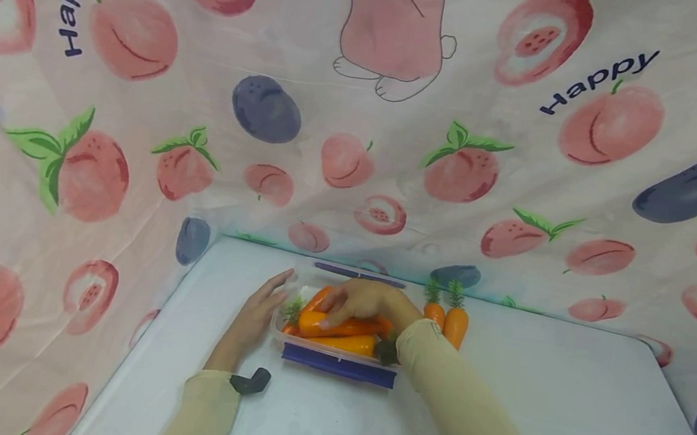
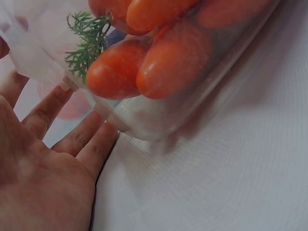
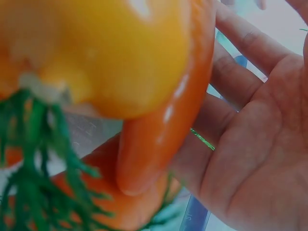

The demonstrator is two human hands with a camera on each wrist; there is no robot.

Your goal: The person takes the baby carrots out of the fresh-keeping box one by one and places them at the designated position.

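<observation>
A clear plastic food box (image 1: pixel 277 333) with dark blue side flaps holds several orange carrots with green tops. My right hand (image 1: pixel 370 301) reaches into it from the right, thumb and fingers on a thick carrot (image 1: pixel 343 328) that lies across the others. In the right wrist view, the fingers (image 3: pixel 240 72) pass behind an orange carrot (image 3: pixel 159 144). My left hand (image 1: pixel 258 312) stands at the box's left end. Its straight fingers (image 2: pixel 86 134) touch the clear wall in the left wrist view, where rounded carrot ends (image 2: pixel 168 67) show through.
Two more carrots (image 1: pixel 455 326) with green tops lie on the white table (image 1: pixel 549 398) just right of the box, partly behind the right forearm. A fruit-print cloth (image 1: pixel 391 142) hangs behind and at the sides. A black strap (image 1: pixel 250 381) is on the left wrist.
</observation>
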